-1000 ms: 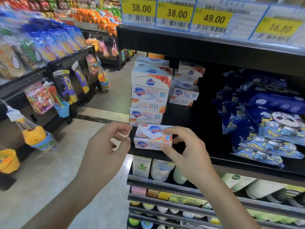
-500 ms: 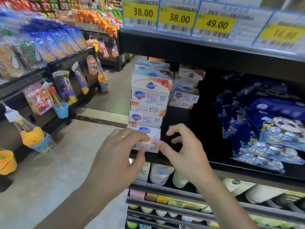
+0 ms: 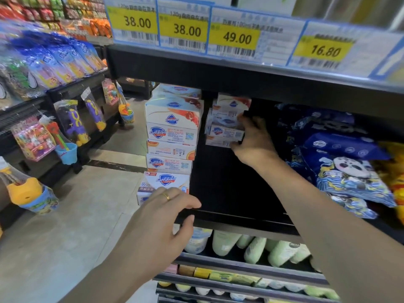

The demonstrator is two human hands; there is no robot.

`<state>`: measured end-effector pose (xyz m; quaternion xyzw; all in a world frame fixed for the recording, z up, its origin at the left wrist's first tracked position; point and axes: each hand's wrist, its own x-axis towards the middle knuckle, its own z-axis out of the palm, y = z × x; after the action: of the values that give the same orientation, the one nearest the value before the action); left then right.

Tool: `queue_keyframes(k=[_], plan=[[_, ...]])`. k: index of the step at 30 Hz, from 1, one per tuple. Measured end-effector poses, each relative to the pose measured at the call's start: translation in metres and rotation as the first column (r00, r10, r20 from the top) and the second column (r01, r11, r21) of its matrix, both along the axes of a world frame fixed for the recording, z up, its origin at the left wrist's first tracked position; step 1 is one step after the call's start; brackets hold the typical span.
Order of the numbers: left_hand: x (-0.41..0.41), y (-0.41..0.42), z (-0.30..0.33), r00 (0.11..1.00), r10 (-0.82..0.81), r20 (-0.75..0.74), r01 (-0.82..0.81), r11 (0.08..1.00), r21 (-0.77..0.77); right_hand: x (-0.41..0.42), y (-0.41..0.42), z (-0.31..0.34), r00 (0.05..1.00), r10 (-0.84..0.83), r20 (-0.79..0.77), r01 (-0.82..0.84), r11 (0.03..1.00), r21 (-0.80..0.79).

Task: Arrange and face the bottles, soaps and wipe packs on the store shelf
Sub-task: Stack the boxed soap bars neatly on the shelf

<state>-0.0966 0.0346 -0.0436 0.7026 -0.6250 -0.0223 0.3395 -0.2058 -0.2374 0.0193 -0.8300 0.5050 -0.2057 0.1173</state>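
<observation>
— Soap aisle, store shelf (image 3: 240, 217), mid-facing. Nearest the lens: left hand (image 3: 161, 215), ring on one finger, fingers relaxed and spread, resting on the bottom soap box (image 3: 166, 182) at the shelf lip, gripping nothing. What of the other hand?

— Reaching deep. Right hand (image 3: 253, 141) at the rear soap stack (image 3: 227, 121), thumb under the lowest box, fingers up along the stack's right side; looks like a grasp on the pile, though hard to confirm in the shadow.

— Best handling from here?

— Probably sliding the rear stack forward as one block, low support kept under it, logos out. Then squaring beside the front soap tower (image 3: 172, 132), flush with the lip.

— Room to move?

— Bare black shelf between the tower and the wipe packs (image 3: 349, 169): open lane for the pull. Tight overhead, with the price-tag rail (image 3: 218, 33) low above the tall tower. Tower itself at the shelf's left end, aisle floor just beyond; risky to nudge leftward. Bottles (image 3: 251, 243) lying on the tier below, untouched.
</observation>
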Motion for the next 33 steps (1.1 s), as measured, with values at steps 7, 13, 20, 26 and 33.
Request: queue_keyframes(k=[7,13,20,26,33], plan=[[0.0,0.002,0.001,1.0,-0.005,0.006,0.005,1.0,0.019,0.028,-0.025,-0.024,0.998,0.037,0.044,-0.039,0.998,0.051],[-0.005,0.004,-0.004,0.999,-0.014,-0.044,0.016,0.999,0.033,0.024,-0.024,-0.03,0.994,0.002,0.105,0.008,0.995,-0.098],[-0.002,0.004,-0.004,0.987,0.01,-0.16,-0.005,0.999,0.032,0.01,0.021,-0.027,0.97,-0.006,0.243,0.049,0.984,-0.171],[0.005,0.002,0.003,0.986,-0.029,-0.167,0.035,0.999,0.035,-0.023,0.068,-0.029,0.911,0.107,0.398,-0.017,0.975,-0.222],[-0.001,0.004,0.009,0.957,-0.06,-0.284,0.066,0.998,0.012,-0.051,0.106,-0.043,0.851,0.212,0.48,-0.106,0.965,-0.238]])
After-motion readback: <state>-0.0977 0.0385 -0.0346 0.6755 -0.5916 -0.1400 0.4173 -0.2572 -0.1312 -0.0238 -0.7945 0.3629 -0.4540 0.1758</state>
